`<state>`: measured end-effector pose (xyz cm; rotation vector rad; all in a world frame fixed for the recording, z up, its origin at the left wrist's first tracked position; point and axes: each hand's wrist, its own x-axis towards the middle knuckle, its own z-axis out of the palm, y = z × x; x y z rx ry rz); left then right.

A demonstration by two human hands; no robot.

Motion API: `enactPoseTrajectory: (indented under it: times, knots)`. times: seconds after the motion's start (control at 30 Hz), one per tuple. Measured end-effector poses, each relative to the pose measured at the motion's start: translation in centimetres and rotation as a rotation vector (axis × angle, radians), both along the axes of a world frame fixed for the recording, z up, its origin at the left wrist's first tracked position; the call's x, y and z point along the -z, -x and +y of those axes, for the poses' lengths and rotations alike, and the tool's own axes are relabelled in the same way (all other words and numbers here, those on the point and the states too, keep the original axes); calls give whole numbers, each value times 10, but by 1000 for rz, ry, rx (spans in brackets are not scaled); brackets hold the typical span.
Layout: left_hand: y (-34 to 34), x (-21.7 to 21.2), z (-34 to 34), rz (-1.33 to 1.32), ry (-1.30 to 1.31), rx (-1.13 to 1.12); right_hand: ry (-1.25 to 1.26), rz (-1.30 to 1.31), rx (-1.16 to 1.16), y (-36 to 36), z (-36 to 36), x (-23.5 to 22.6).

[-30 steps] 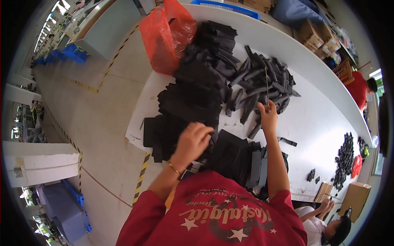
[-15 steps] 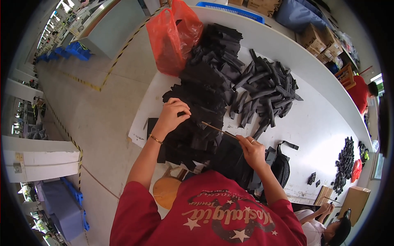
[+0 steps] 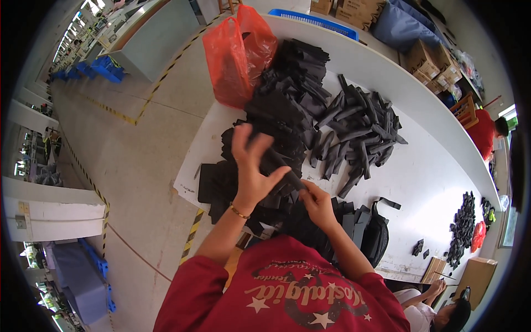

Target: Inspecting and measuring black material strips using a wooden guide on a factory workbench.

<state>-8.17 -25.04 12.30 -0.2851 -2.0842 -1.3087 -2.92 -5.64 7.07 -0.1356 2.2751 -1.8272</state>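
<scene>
My right hand (image 3: 318, 205) is closed around the near end of a black fabric tube (image 3: 286, 174), which slants up and away to the left. The thin stick seen earlier does not show now; whether it is inside the tube I cannot tell. My left hand (image 3: 251, 174) has its fingers spread beside the tube, blurred by motion, thumb across or just over it. Under both hands lies a heap of flat black fabric pieces (image 3: 279, 113). To its right is a pile of narrow black fabric tubes (image 3: 362, 130).
A red plastic bag (image 3: 229, 69) stands at the table's far left corner. A blue basket (image 3: 315, 23) is behind the far edge. A black bag (image 3: 376, 238) lies right of my right arm. Another person (image 3: 434, 304) sits at the lower right, near a dark pile (image 3: 462, 229).
My right hand has moved left and now grips a black tube instead of a bare stick. My left hand has opened from a pinch and come nearer, to the right.
</scene>
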Motion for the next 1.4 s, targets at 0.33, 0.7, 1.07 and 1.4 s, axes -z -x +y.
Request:
enactPoseTrajectory:
  times: [0.33,0.7,1.07,1.4]
  knots:
    - [-28,68,58,-757,-1604,233,-173,174,299,-29,-38,20]
    - [1,43,36,-829,-1304,36,-127,-253,48,-93,21,23]
    - [20,54,85,-753,-1673,227,-54,217,440,-46,19,-15]
    - [-2,28,81,-662,-204,784,-109,322,252,14,51,-21]
